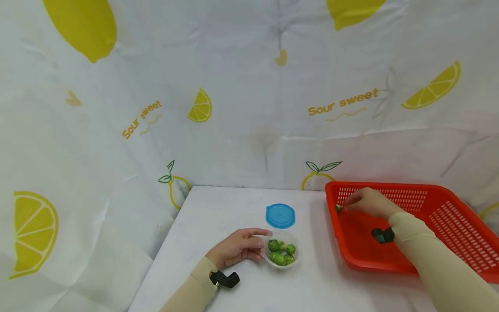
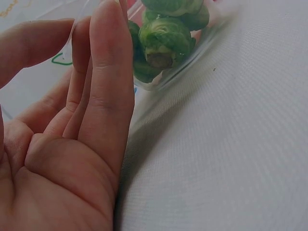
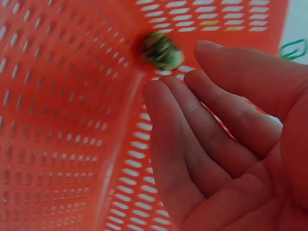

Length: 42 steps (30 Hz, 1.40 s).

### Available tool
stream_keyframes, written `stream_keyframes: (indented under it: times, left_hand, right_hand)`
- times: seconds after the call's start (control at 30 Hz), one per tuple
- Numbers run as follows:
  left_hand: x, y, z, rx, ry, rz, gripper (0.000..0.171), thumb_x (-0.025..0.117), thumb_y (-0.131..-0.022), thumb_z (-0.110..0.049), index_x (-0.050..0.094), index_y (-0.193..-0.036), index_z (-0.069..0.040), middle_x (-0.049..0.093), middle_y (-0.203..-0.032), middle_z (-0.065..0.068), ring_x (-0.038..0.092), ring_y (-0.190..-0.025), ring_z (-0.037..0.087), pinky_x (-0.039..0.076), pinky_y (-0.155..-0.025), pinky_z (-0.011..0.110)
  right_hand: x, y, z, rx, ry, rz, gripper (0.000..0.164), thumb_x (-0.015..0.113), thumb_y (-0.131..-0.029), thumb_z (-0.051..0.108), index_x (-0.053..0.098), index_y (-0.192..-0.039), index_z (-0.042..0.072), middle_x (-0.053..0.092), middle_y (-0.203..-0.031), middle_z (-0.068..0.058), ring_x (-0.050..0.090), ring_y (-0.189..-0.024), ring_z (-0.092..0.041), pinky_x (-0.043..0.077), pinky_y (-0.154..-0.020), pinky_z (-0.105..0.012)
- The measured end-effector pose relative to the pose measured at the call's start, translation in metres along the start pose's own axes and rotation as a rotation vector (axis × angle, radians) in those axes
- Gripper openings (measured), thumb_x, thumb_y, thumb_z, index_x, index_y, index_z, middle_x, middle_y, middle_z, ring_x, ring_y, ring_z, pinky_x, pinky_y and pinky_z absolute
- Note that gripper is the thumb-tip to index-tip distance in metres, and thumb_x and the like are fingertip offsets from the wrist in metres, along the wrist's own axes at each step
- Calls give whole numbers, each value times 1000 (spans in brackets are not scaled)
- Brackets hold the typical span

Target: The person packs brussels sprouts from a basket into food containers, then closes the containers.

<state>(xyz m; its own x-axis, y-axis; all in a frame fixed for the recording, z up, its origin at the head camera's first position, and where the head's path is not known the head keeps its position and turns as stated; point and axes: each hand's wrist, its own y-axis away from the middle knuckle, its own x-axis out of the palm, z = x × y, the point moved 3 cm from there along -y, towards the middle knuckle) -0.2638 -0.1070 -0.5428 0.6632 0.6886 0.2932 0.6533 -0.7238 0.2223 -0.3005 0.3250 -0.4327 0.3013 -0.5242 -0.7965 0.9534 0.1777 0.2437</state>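
Where left hand (image 1: 241, 247) is working: it is pinching plastic bowl (image 1: 282, 266) of Brussels sprouts (image 1: 278, 259).
Right hand (image 1: 368, 203): is reaching, half wide, toward lone sprout (image 1: 338, 208) inside red basket (image 1: 352, 247).
Backdrop (image 1: 241, 65): is reading "Sour sweet".

Behind the white surface (image 1: 195, 229) there is a white, wrinkled cloth (image 1: 241, 99), which also covers the left side. On it are printed yellow lemons (image 1: 83, 26), lemon slices (image 1: 36, 234) and the orange words "Sour sweet" (image 1: 343, 102), visible 2 times. Near the back edge of the surface appear 2 outlined lemons with green leaves (image 1: 329, 166). The light is soft.
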Motion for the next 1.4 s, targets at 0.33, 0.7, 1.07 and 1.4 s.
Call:
stream_keyframes:
  times: [0.33, 0.7, 1.07, 1.4]
  left_hand:
    - [1, 2, 5, -8, 5, 3, 49, 65, -108, -13, 57, -156, -12, 76, -95, 1, 79, -86, 13, 66, -83, 26]
    - [4, -1, 2, -1, 8, 22, 48, 64, -108, -13, 57, -156, -12, 75, -95, 0, 78, -86, 13, 66, -82, 25]
    - [4, 1, -1, -4, 9, 10, 50, 66, -108, -14, 57, -157, -12, 75, -94, 0, 78, -86, 13, 66, -82, 25]
    - [1, 0, -2, 18, 0, 11, 49, 66, -107, -14, 58, -155, -11, 74, -95, 0, 78, -86, 13, 66, -82, 26]
  right_hand:
    - [10, -18, -18, 33, -57, 42, 38, 80, -98, 27, 78, -124, 0, 79, -115, -14, 71, -104, -28, 63, -98, -55]
    - [13, -27, -30, 71, -98, 71, 40, 78, -99, 27, 78, -126, -3, 81, -113, -13, 71, -103, -27, 63, -97, -51]
    - [16, -35, -26, 50, -124, 42, 32, 81, -96, 23, 81, -112, -4, 81, -98, -5, 71, -92, -19, 65, -85, -38]
    - [14, -32, -16, 88, -165, 26, 31, 78, -100, 24, 81, -113, -4, 82, -99, -9, 75, -93, -21, 67, -91, -43]
